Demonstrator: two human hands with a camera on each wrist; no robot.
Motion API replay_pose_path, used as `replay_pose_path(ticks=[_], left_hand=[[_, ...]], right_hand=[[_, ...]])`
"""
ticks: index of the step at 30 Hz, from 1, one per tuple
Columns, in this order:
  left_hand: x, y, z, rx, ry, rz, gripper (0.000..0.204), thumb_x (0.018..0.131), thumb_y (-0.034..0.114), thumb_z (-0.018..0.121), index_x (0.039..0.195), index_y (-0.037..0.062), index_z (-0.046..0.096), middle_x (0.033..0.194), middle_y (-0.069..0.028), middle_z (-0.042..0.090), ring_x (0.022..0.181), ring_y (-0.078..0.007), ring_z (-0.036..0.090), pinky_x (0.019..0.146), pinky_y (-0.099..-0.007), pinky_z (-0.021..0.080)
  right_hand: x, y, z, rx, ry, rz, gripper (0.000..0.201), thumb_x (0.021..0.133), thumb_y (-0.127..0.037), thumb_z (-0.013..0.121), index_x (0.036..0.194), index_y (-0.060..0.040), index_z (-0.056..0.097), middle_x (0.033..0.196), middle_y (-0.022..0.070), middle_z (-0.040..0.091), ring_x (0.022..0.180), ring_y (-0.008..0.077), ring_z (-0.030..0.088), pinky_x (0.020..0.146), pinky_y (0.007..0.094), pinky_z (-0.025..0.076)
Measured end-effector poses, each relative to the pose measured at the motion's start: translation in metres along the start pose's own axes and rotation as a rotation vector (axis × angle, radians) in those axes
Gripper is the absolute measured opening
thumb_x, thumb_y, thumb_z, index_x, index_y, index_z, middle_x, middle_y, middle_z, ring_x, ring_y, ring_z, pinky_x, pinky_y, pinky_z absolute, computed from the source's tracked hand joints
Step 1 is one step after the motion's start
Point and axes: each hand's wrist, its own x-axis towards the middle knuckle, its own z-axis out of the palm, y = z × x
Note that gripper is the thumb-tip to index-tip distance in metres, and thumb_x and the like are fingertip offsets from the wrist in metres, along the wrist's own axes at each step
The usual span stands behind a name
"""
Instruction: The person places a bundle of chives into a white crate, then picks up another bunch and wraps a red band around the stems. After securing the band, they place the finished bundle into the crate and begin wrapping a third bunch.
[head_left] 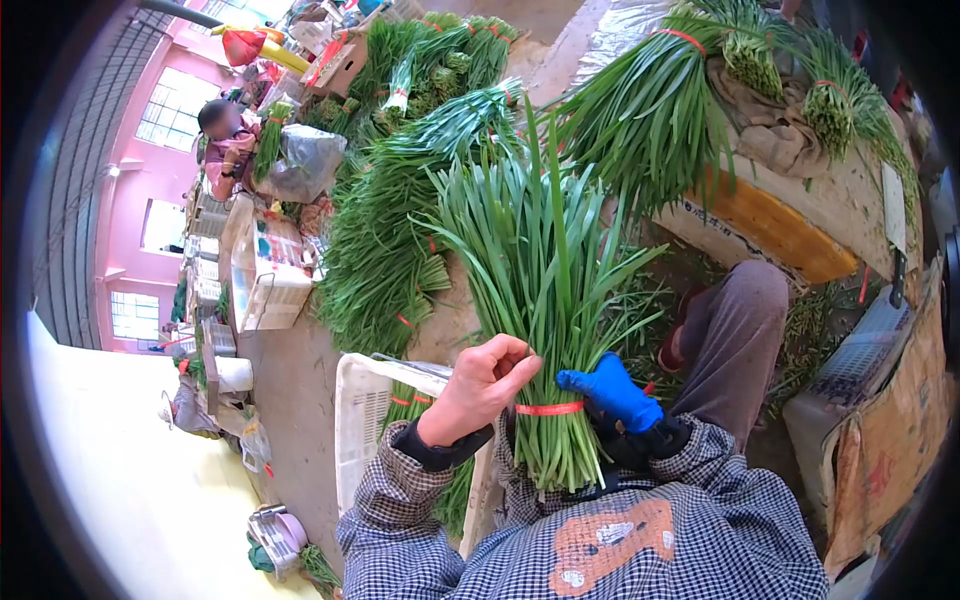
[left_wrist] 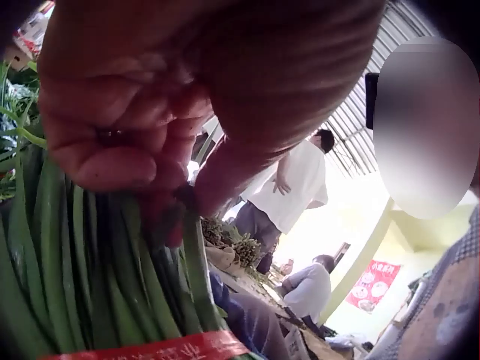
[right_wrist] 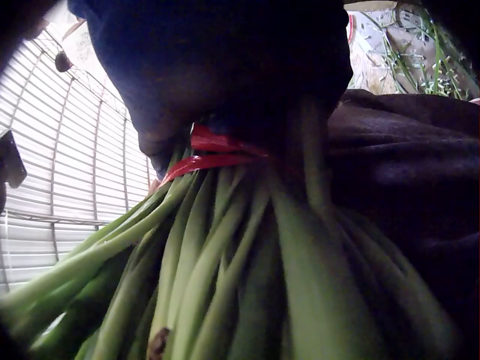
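Observation:
A bundle of garlic chives (head_left: pixel 540 280) stands before my chest, leaves fanned upward and pale stems down. Red tape (head_left: pixel 549 408) circles its lower part; the right wrist view shows the tape (right_wrist: pixel 214 160) close under the glove. My bare left hand (head_left: pixel 485 385) is at the bundle's left side above the tape. Its thumb and forefinger pinch a chive leaf (left_wrist: pixel 196 259), the other fingers curled. My right hand (head_left: pixel 617 393), in a blue glove, grips the bundle from the right, thumb across the front. Most of its fingers are hidden behind the stems.
A white crate (head_left: pixel 352 430) with more bundles stands at my left. A large heap of chives (head_left: pixel 380 240) lies ahead. More tied bundles (head_left: pixel 655 100) lie on a worn bench (head_left: pixel 850 190) at right, near a knife (head_left: pixel 895 225). Another person (head_left: pixel 225 150) works at far left.

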Motion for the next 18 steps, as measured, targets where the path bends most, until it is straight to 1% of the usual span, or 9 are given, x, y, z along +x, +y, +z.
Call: replay_pose_path(ticks=[1,3,4,6,8,10,12,14,18], left_hand=[[-0.002,-0.002,0.0,0.003,0.003,0.001,0.018,0.085,0.014,0.069,0.085,-0.0008,0.058,0.068,0.0034,0.051,0.059,-0.0025,0.043,0.052,-0.0202,0.035],[-0.004,-0.008,-0.002,-0.228,-0.044,-0.09,0.014,0.085,0.011,0.068,0.086,0.001,0.058,0.072,0.0058,0.052,0.062,-0.0012,0.045,0.054,-0.0181,0.037],[-0.006,-0.009,-0.003,-0.224,-0.042,-0.085,0.014,0.085,0.011,0.068,0.086,0.001,0.058,0.072,0.0058,0.052,0.062,-0.0012,0.045,0.054,-0.0181,0.037],[-0.007,-0.01,-0.006,-0.311,-0.112,-0.094,0.013,0.084,0.008,0.069,0.089,0.0022,0.058,0.076,0.0058,0.054,0.066,-0.0001,0.048,0.057,-0.0165,0.039],[-0.008,-0.015,-0.004,-0.38,-0.135,-0.122,0.014,0.084,0.006,0.069,0.092,0.0014,0.059,0.082,0.0027,0.059,0.072,-0.0029,0.054,0.063,-0.0171,0.044],[-0.008,-0.016,-0.004,-0.447,-0.128,-0.115,0.014,0.086,0.007,0.067,0.096,0.0008,0.059,0.085,0.0016,0.06,0.076,-0.004,0.055,0.065,-0.0175,0.045],[-0.009,-0.014,-0.001,-0.445,-0.127,-0.115,0.015,0.087,0.008,0.066,0.098,0.0007,0.06,0.085,0.002,0.06,0.076,-0.0034,0.055,0.065,-0.0173,0.045],[-0.008,-0.011,0.0,-0.445,-0.121,-0.115,0.015,0.088,0.009,0.065,0.1,0.0006,0.06,0.086,0.0023,0.06,0.076,-0.0029,0.054,0.065,-0.017,0.044],[-0.009,-0.007,0.003,-0.458,-0.11,-0.093,0.017,0.09,0.011,0.062,0.104,0.0014,0.06,0.086,0.0053,0.059,0.071,0.0,0.05,0.06,-0.016,0.04]], right_hand=[[0.0,0.0,0.0,-0.001,-0.011,-0.012,0.051,0.08,-0.015,0.073,0.123,-0.0001,0.051,0.117,0.0081,0.06,0.104,0.0182,0.056,0.094,0.0338,0.044],[0.0,0.0,-0.001,-0.008,-0.02,-0.001,0.052,0.079,-0.016,0.073,0.124,-0.0001,0.05,0.118,0.0083,0.06,0.104,0.0183,0.056,0.094,0.0339,0.044],[0.001,0.0,-0.001,-0.014,-0.024,0.01,0.054,0.079,-0.016,0.074,0.124,-0.0001,0.05,0.118,0.0084,0.06,0.104,0.0183,0.056,0.094,0.0339,0.044],[0.002,0.005,-0.002,-0.007,-0.019,-0.002,0.054,0.079,-0.016,0.074,0.125,-0.0002,0.05,0.118,0.0084,0.06,0.104,0.0184,0.056,0.094,0.0338,0.043],[0.001,0.005,-0.002,-0.002,-0.008,-0.021,0.055,0.078,-0.017,0.074,0.125,-0.0003,0.05,0.118,0.0085,0.06,0.104,0.0185,0.056,0.095,0.0337,0.043],[0.0,0.0,-0.001,-0.011,-0.002,0.007,0.055,0.078,-0.017,0.074,0.125,-0.0001,0.05,0.118,0.0087,0.059,0.104,0.0188,0.056,0.095,0.0338,0.042],[-0.002,-0.006,0.001,-0.023,0.0,0.023,0.055,0.078,-0.017,0.074,0.125,0.0,0.05,0.119,0.0088,0.059,0.104,0.019,0.056,0.095,0.0341,0.042],[-0.005,-0.013,0.005,-0.011,0.04,0.091,0.056,0.078,-0.016,0.074,0.125,0.0001,0.049,0.119,0.0089,0.059,0.105,0.019,0.056,0.095,0.0338,0.042],[0.0,0.0,0.0,-0.008,-0.008,-0.009,0.055,0.078,-0.015,0.074,0.125,0.0003,0.049,0.119,0.0089,0.059,0.106,0.0193,0.056,0.096,0.0335,0.042]])
